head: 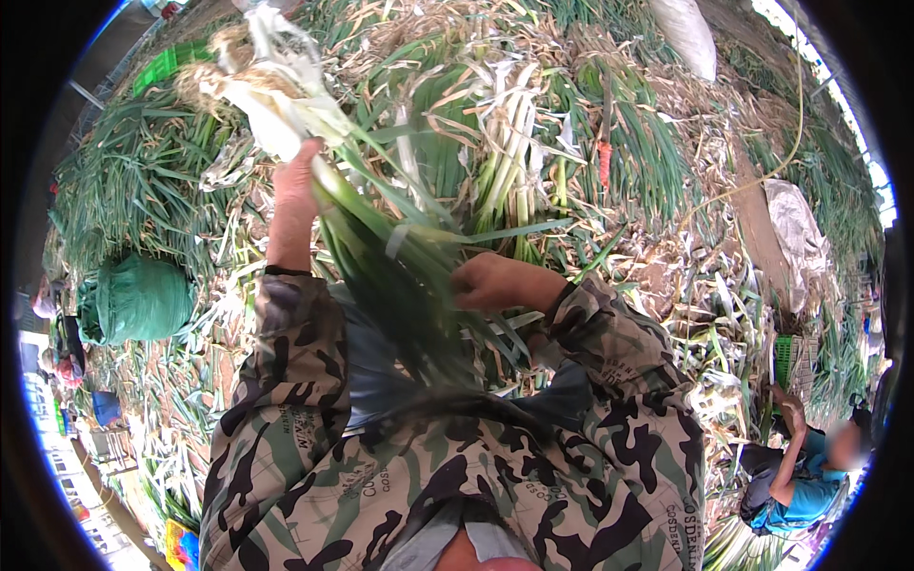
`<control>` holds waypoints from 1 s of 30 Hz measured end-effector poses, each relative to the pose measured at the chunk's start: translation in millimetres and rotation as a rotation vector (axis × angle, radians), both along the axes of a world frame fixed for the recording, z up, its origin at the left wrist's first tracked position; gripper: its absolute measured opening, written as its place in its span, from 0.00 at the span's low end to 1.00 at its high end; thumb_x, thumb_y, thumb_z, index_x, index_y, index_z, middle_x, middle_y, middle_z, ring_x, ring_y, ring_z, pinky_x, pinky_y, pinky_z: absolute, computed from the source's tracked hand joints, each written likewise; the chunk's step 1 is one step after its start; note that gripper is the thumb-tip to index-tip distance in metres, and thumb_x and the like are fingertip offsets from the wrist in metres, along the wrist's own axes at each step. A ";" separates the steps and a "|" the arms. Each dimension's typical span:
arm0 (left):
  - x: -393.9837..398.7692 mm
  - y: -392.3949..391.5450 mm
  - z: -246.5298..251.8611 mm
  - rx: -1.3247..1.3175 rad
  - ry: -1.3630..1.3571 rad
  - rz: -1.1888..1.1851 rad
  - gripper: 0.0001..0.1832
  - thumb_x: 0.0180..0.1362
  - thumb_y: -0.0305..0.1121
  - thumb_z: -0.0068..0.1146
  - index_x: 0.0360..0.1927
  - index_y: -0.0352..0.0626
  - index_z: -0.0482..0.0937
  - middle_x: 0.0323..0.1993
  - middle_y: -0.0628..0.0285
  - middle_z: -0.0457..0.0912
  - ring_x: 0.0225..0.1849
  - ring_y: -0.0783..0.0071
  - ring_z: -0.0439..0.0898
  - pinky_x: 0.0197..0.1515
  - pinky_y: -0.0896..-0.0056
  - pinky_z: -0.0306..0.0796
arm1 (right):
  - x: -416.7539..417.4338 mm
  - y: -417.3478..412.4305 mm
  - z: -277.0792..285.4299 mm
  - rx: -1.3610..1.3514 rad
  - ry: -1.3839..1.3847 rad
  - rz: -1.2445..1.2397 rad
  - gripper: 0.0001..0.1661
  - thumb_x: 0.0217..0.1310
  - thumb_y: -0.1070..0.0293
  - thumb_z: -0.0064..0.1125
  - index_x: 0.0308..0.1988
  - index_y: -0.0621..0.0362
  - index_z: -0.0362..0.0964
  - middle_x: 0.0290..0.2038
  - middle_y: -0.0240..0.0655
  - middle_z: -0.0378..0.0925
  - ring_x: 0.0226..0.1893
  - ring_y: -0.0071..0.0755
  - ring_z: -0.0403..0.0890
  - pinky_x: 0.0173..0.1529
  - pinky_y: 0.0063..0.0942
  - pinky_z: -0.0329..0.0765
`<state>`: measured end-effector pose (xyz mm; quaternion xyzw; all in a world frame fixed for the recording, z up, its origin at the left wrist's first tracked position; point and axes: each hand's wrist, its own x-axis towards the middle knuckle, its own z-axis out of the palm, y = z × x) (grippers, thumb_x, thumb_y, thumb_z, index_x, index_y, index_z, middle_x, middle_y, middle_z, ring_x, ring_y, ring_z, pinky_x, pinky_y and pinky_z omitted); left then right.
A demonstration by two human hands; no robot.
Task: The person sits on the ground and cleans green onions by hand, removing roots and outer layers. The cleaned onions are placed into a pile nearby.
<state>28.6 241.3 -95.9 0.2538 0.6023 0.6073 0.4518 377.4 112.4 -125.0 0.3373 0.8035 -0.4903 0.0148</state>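
Note:
My left hand (296, 178) is shut on a bundle of leek-like green onions (357, 221), gripping it just below the white stems. The roots and white ends point to the upper left, and the green leaves run down towards my lap, blurred at their tips. At the right side of the leaves is my right hand (482, 282), its fingers curled against them; whether it grips any leaf is unclear. A narrow pale band (396, 241) crosses the leaves. Beyond my hands, more green onions (510, 143) lie on the littered ground.
A stuffed green sack (136, 298) stands at left, a green crate (168, 66) at upper left. White sacks (685, 36) (792, 221) lie at right. A long tool's red handle (604, 163) shows ahead. Another person (800, 485) in blue sits at lower right, beside a crate (785, 360).

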 end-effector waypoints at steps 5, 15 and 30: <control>-11.8 -4.5 1.9 0.189 -0.175 -0.223 0.32 0.48 0.41 0.80 0.52 0.32 0.79 0.38 0.55 0.83 0.34 0.60 0.83 0.39 0.54 0.81 | 25.5 18.2 27.5 0.174 -0.081 -0.276 0.23 0.62 0.54 0.64 0.49 0.61 0.82 0.41 0.49 0.86 0.45 0.54 0.87 0.53 0.44 0.80; 41.2 13.5 90.9 0.318 0.089 -0.404 0.27 0.52 0.41 0.75 0.50 0.36 0.79 0.32 0.61 0.82 0.29 0.69 0.82 0.33 0.66 0.80 | 34.3 49.5 31.5 0.615 -0.030 -0.502 0.24 0.63 0.55 0.67 0.51 0.61 0.76 0.39 0.54 0.84 0.43 0.60 0.85 0.51 0.49 0.79; 75.2 -12.6 300.5 0.490 1.144 -0.785 0.38 0.46 0.46 0.74 0.57 0.32 0.78 0.41 0.59 0.84 0.40 0.71 0.84 0.45 0.68 0.79 | 63.9 60.6 82.5 0.379 0.574 -0.996 0.59 0.60 0.32 0.70 0.71 0.67 0.58 0.59 0.56 0.79 0.59 0.48 0.82 0.65 0.39 0.77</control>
